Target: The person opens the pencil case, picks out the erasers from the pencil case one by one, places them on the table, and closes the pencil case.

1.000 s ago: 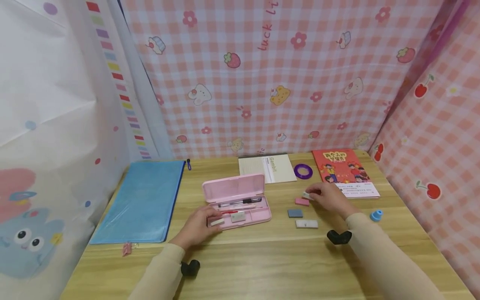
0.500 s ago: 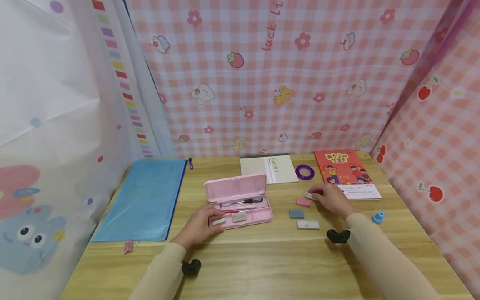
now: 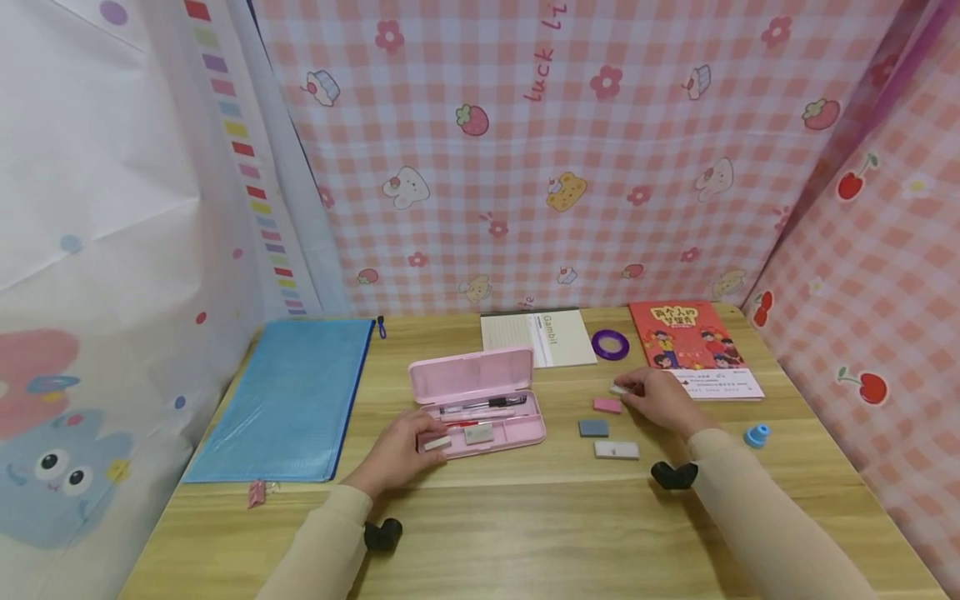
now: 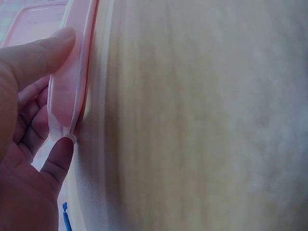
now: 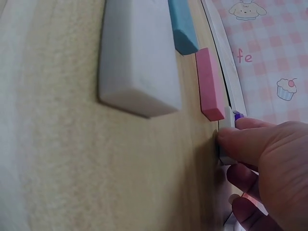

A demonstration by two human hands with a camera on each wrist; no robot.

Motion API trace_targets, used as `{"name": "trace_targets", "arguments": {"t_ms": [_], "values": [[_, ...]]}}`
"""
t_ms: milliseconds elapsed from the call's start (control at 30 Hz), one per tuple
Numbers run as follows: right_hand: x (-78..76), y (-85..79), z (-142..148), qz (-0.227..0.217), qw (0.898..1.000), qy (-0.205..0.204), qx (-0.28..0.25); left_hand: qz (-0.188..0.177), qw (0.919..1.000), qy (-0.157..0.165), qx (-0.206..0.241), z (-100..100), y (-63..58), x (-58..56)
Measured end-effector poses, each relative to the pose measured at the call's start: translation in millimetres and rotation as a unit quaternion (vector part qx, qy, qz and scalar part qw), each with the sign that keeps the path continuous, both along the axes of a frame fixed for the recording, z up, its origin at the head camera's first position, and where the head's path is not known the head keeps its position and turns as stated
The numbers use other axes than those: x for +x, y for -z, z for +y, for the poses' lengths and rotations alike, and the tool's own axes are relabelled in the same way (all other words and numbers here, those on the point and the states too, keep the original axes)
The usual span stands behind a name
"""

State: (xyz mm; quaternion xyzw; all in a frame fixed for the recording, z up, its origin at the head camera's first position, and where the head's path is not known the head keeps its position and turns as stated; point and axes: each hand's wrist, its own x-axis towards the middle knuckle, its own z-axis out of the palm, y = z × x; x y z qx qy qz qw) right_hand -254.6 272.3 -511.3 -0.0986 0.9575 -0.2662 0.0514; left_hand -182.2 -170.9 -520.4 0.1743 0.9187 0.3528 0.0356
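Slightly farther from the pink rectangular eraser [image 3: 607, 406] than a second ago: the small pale block-shaped eraser [image 3: 617, 389] in our right hand [image 3: 660, 398].
We pinch it between thumb and fingertips, a hold that seems chosen for something so small; whether it clears the pale wooden table [image 3: 510, 533], we cannot tell. Nearer us, the flat blue-grey eraser [image 3: 593, 428] and long white eraser [image 3: 617, 450] lie apart, which leaves finger room. Our left hand [image 3: 397, 450] grips the left end of the open pink plastic pencil case [image 3: 523, 431], probably steadying it; its raised lid leaves the pens and two pale erasers inside within reach.
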Motion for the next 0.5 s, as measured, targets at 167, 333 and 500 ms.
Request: {"name": "trace_targets", "arguments": {"t_ms": [167, 333, 500], "values": [[0.6, 0.3, 0.6, 0.004, 1.000, -0.003, 0.005, -0.005, 1.0000, 0.000, -0.004, -0.6, 1.0, -0.5], [0.6, 0.9, 1.4, 0.014, 1.000, -0.008, 0.006, -0.005, 1.0000, 0.000, -0.002, -0.7, 1.5, -1.1], [0.7, 1.9, 1.1, 0.013, 1.000, -0.006, 0.006, -0.008, 1.0000, -0.001, 0.000, -1.0, 1.4, -0.8]]}}
